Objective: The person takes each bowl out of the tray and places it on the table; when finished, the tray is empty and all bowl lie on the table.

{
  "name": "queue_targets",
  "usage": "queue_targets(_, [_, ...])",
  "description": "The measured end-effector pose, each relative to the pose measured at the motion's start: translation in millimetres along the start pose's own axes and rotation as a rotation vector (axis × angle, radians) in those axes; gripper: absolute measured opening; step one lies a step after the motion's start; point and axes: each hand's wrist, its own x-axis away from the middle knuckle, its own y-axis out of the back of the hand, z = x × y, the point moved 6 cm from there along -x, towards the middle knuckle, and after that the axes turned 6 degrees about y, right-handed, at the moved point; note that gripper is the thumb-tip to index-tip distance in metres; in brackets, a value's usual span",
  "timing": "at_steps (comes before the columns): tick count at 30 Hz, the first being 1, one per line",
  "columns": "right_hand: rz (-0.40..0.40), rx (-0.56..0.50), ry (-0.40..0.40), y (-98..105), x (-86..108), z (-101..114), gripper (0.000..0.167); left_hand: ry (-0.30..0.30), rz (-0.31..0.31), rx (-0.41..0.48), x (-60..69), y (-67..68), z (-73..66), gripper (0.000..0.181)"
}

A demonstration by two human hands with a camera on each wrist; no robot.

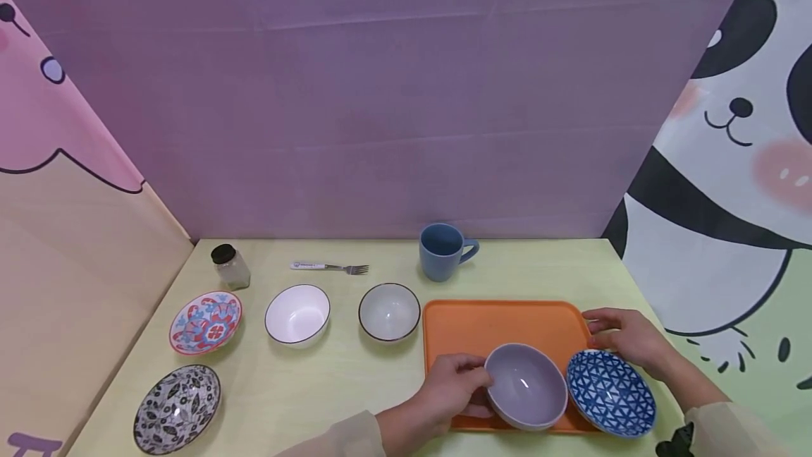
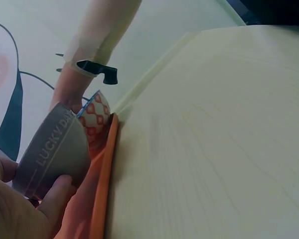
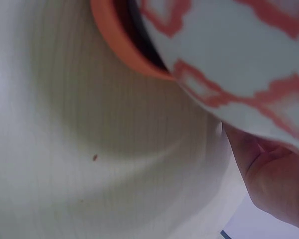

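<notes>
A plain purple bowl (image 1: 526, 386), lettered on its outside, is over the front of the orange tray (image 1: 501, 319). My left hand (image 1: 453, 386) grips its left side, thumb and fingers on its wall in the left wrist view. A blue-and-white patterned bowl (image 1: 611, 393), whose outside (image 3: 244, 64) is white with red shapes, sits at the tray's right front corner and overlaps its edge. My right hand (image 1: 624, 337) is just beyond that bowl, its fingers loosely extended by the tray's right rim. Whether they touch the rim or bowl is hard to tell.
A blue mug (image 1: 440, 252) stands behind the tray. Left of the tray are a grey-white bowl (image 1: 390, 312), a white bowl (image 1: 297, 314), a fork (image 1: 330, 268) and a black-lidded jar (image 1: 231, 268). Red-patterned (image 1: 206, 323) and black-patterned dishes (image 1: 177, 410) lie at the far left.
</notes>
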Motion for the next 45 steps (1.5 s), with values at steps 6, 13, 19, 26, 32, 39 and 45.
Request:
queue_targets(6, [0.003,0.014,-0.001,0,-0.5,0,0.055,-0.021,0.003,0.012,5.2,16.4,-5.9,0.033])
queue_targets(13, [0.009,0.004,-0.003,0,0.4,0,0.055,-0.049,0.011,0.011,16.4,37.7,-14.4,0.037])
queue_targets(19, [0.013,0.001,0.010,-2,-0.3,2,0.054,-0.051,0.003,-0.007,33.2,58.2,-23.4,0.038])
queue_targets(26, [0.009,0.014,0.008,2,-0.3,2,0.054,-0.077,0.007,-0.044,45.0,81.7,-30.6,0.041])
queue_targets(32, [0.010,-0.002,0.017,1,-0.6,5,0.055,-0.095,0.004,-0.057,56.5,104.6,-29.0,0.041])
queue_targets(39, [0.019,0.003,0.017,-1,-1.7,2,0.055,-0.087,-0.027,-0.091,77.2,138.6,-29.2,0.042])
queue_targets(45, [0.021,0.003,0.019,0,0.1,1,0.055,-0.070,-0.098,-0.097,91.7,171.2,-28.2,0.044])
